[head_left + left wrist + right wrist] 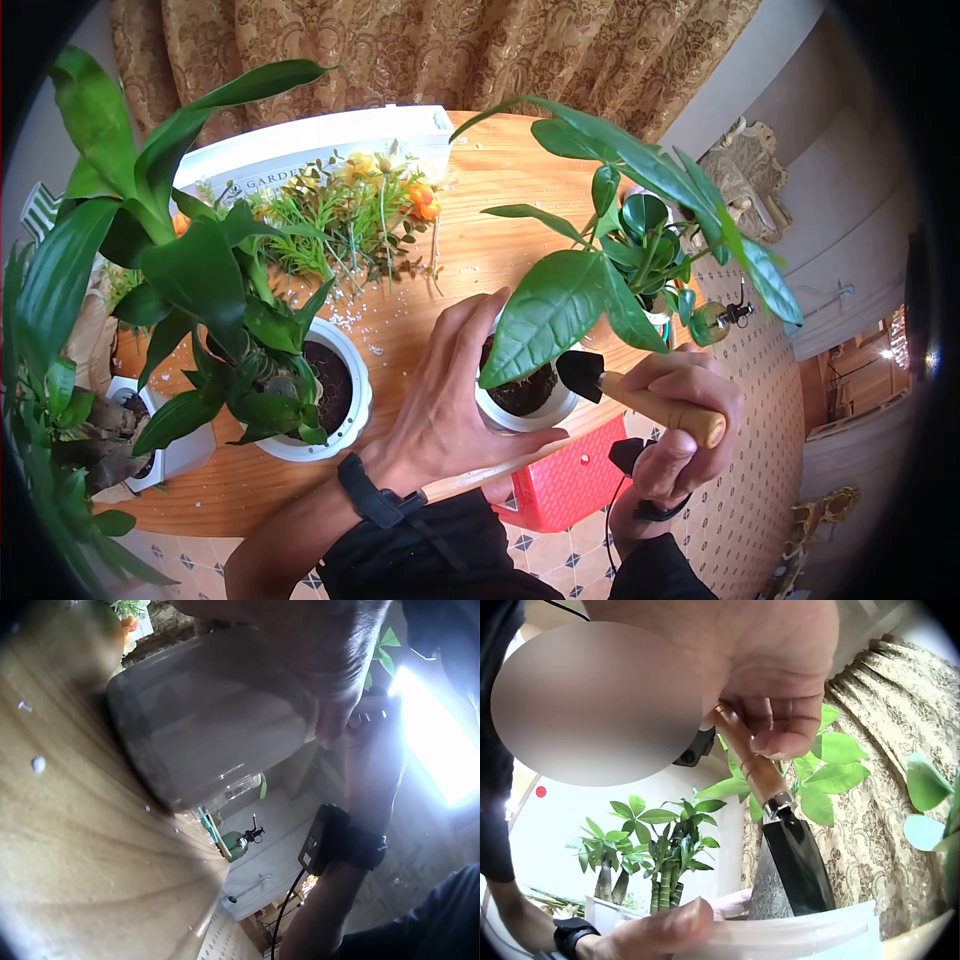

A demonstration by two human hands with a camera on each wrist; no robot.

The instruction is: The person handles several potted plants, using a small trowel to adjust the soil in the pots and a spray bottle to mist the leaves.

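In the head view a white pot (pixel 548 412) with dark soil and a broad-leaved plant (pixel 560 300) stands near the table's front edge. My left hand (pixel 445 400) holds the pot's left side, fingers spread behind it and thumb along its front. My right hand (pixel 690 410) grips the wooden handle (pixel 655 405) of a small trowel, its black blade (pixel 580 375) at the pot's right rim. The right wrist view has the blade (pixel 799 862) pointing down at the rim of the white pot (pixel 810 937). In the left wrist view the pot's wall (pixel 210 712) fills the middle.
On the left stand another white pot (pixel 358 400) with a leafy plant and a white angular pot (pixel 185 450). Artificial flowers (pixel 340 215) lie before a white planter box (pixel 400 125). A small glass sprayer (pixel 710 325) is at the right, a red stool (pixel 570 480) below the edge.
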